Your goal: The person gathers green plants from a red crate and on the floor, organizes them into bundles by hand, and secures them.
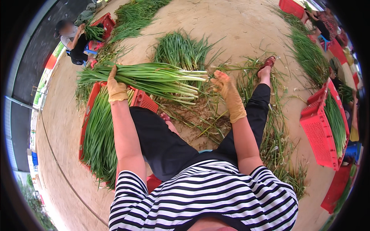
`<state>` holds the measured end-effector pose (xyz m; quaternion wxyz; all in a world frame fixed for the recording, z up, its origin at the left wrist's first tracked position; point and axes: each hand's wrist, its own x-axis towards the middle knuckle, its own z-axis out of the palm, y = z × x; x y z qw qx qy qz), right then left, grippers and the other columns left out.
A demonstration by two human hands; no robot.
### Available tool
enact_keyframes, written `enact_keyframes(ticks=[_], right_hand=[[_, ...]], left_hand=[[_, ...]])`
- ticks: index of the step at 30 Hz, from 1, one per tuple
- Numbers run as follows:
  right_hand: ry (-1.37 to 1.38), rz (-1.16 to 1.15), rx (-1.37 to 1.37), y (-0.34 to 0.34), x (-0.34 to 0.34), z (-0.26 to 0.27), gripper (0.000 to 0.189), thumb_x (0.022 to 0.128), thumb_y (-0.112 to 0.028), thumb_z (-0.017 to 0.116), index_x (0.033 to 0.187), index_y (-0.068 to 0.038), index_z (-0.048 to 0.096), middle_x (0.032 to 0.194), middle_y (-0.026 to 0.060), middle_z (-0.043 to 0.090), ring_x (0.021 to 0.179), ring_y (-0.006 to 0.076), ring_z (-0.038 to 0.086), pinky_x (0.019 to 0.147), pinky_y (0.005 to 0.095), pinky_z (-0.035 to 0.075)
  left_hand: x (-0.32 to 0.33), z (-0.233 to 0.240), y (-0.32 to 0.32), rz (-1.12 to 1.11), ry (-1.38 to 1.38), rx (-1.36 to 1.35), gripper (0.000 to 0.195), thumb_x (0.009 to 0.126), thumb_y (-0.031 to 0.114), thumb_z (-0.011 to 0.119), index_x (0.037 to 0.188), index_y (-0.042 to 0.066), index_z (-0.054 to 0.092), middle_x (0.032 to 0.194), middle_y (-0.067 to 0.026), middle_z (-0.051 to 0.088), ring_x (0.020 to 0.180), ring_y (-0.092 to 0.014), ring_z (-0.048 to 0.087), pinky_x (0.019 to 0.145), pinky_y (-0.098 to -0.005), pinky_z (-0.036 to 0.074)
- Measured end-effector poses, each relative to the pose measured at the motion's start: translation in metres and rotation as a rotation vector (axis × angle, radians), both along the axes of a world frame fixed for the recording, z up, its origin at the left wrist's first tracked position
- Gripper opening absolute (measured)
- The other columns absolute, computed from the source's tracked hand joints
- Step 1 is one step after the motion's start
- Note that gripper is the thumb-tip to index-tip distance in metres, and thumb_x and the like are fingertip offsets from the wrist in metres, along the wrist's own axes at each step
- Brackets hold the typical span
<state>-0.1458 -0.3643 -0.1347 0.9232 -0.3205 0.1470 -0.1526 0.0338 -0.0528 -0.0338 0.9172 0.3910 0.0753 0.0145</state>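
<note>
My left hand (pixel 116 85), in a tan rubber glove, is closed around a bunch of long green garlic chives or similar leafy stalks (pixel 153 76). The bunch lies sideways in the air, with its pale stem ends to the right. Just right of those ends is my right hand (pixel 227 89), gloved too, its fingers apart and partly curled, with nothing seen in it. Beneath my left forearm stands a red plastic crate (pixel 83 135) filled with the same kind of greens (pixel 101 138). A loose pile of unsorted stalks (pixel 180 52) rests on the floor beyond the held bunch.
Leaf trimmings (pixel 274 144) litter the floor between and beside my legs. At the right stands another red crate (pixel 315 132) with greens. A seated person (pixel 73 37) handles greens at upper left, near a long heap (pixel 136 17). Other people sit along the right edge by another heap (pixel 309 55).
</note>
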Motion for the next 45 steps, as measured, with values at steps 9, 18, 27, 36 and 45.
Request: enact_keyframes(ticks=[9, 18, 27, 36, 45], right_hand=[[-0.266, 0.002, -0.178, -0.019, 0.000, -0.029, 0.015, 0.085, -0.020, 0.054, 0.086, -0.005, 0.059, 0.079, 0.0042, 0.061, 0.067, 0.0092, 0.054, 0.059, 0.0247, 0.043], [-0.341, -0.039, -1.376, 0.032, 0.017, 0.020, 0.018, 0.070, -0.006, 0.066, 0.087, -0.006, 0.060, 0.081, 0.0049, 0.059, 0.082, 0.0203, 0.056, 0.070, 0.0308, 0.045], [-0.379, 0.035, -1.773, 0.058, 0.029, 0.064, 0.023, 0.067, -0.021, 0.068, 0.087, -0.012, 0.060, 0.090, 0.0051, 0.059, 0.088, 0.0261, 0.053, 0.076, 0.0346, 0.043], [-0.450, 0.661, -0.663, 0.046, 0.038, 0.089, 0.032, 0.076, -0.030, 0.066, 0.087, -0.002, 0.056, 0.084, 0.0028, 0.061, 0.075, 0.0093, 0.053, 0.068, 0.0233, 0.043], [-0.284, 0.232, -2.301, 0.066, 0.036, 0.077, 0.036, 0.072, -0.044, 0.058, 0.080, -0.010, 0.060, 0.075, 0.0062, 0.056, 0.076, 0.0262, 0.055, 0.065, 0.0370, 0.045]], left_hand=[[-0.007, 0.001, -0.009, -0.070, -0.064, -0.030, 0.015, 0.080, 0.010, 0.059, 0.091, 0.000, 0.057, 0.084, -0.0090, 0.059, 0.077, -0.023, 0.058, 0.071, -0.0351, 0.050], [-0.017, 0.003, -0.026, -0.169, -0.118, 0.022, 0.012, 0.079, 0.009, 0.059, 0.087, 0.001, 0.054, 0.076, -0.0082, 0.059, 0.070, -0.021, 0.058, 0.066, -0.0328, 0.050], [-0.034, 0.016, -0.047, -0.313, -0.039, 0.052, 0.012, 0.080, 0.010, 0.058, 0.088, 0.002, 0.055, 0.077, -0.0084, 0.059, 0.068, -0.020, 0.058, 0.063, -0.0306, 0.049], [-0.028, 0.007, -0.062, -0.453, -0.125, 0.186, 0.012, 0.080, 0.010, 0.057, 0.087, 0.000, 0.056, 0.075, -0.0076, 0.060, 0.067, -0.017, 0.059, 0.060, -0.0269, 0.049], [-0.034, 0.012, -0.067, -0.436, -0.032, 0.205, 0.016, 0.080, 0.014, 0.059, 0.090, 0.001, 0.057, 0.076, -0.0085, 0.061, 0.069, -0.019, 0.060, 0.061, -0.0290, 0.050]])
